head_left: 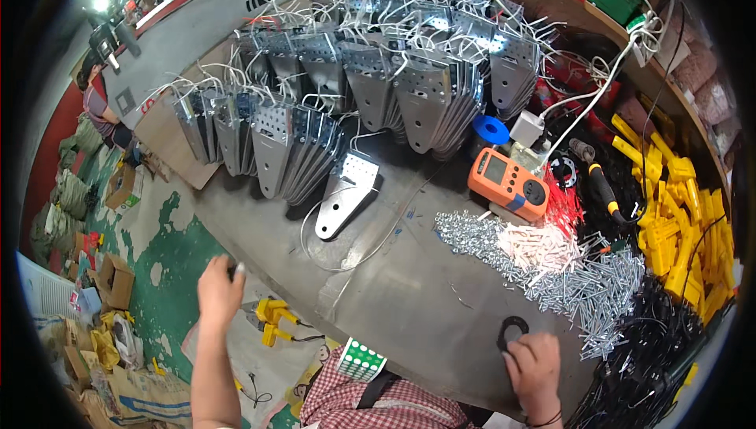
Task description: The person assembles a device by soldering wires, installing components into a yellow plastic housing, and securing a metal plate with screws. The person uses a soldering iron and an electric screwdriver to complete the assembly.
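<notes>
My left hand [220, 293] is raised off the left front edge of the bench, fingers curled together; a small dark bit shows at the fingertips, too small to name. On the bench at the front right, my right hand [535, 366] pinches the near end of a black ring-shaped piece [514, 323]. A single silver metal bracket [346, 193], tapered with a rounded end, lies apart with a white cable [339, 269] looping round it. Behind it stand stacked rows of similar brackets [421, 106], white wires sticking out of their tops.
An orange meter [508, 183] stands near piles of nuts [468, 236], pale plastic pieces [535, 246] and screws [606, 287]. Yellow plastic housings [677, 224] and black cables [638, 362] crowd the right. A green-and-white roll [361, 360] is at my lap. Another person [102, 106] sits far left.
</notes>
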